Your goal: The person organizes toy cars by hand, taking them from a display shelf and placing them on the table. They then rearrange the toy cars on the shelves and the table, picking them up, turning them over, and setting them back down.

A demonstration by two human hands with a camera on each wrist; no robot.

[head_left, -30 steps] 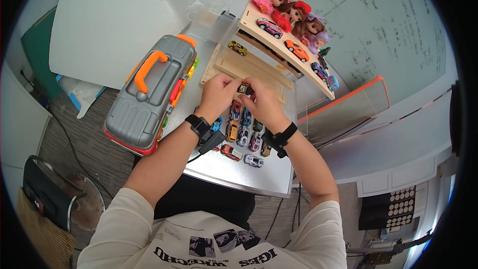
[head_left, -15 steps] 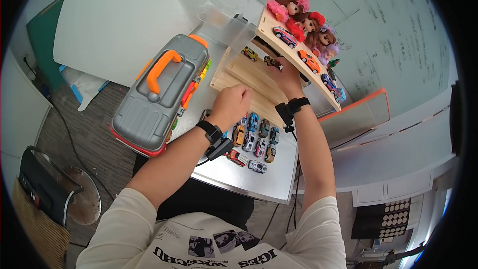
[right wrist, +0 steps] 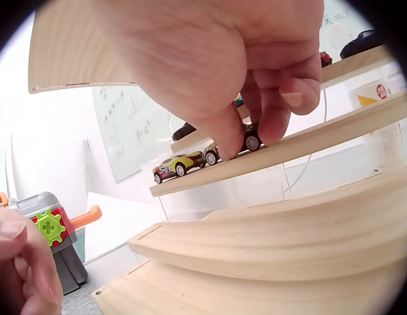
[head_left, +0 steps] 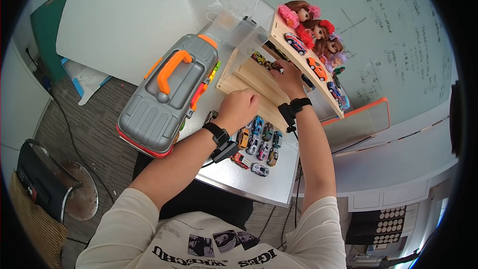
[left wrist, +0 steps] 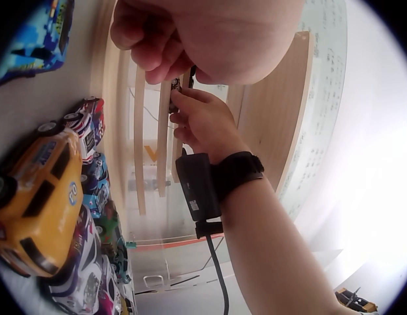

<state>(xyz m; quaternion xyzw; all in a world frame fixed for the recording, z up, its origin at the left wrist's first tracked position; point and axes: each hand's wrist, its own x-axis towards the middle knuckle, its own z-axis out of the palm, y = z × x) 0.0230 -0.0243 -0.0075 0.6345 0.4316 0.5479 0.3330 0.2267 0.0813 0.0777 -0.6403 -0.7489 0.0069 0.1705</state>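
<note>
Bench point(head_left: 234, 179): metal-topped, carries every item listed; all places below are given from the wooden ramp rack.

Wooden ramp rack point(head_left: 249, 82): tiered sloping tracks under a flat top board, standing at the far end of the bench. The tracks slope, likely so that small cars roll down them.

Grey toy case point(head_left: 167, 102): car-shaped, with an orange handle, lying just left of the rack, apart from the hands.

Dolls point(head_left: 313, 27): a row leaning behind the rack's top board, out of reach of the work.

Right hand point(head_left: 289, 77): reaching onto an upper track of the rack. Fingers point(right wrist: 282, 98) and thumb pinched on a dark toy car point(right wrist: 246, 139), whose wheels sit on the track edge; the grip looks meant to steady the car on the slope.

Left hand point(head_left: 240, 109): at the rack's near, lower edge, fingers curled into a loose fist with nothing visible in them, seemingly idle.

Parked toy cars point(head_left: 256, 142): in rows on the bench just in front of the rack, within easy reach.

Yellow toy car point(right wrist: 177, 165): on the same upper track, just beside the pinched car.
</note>
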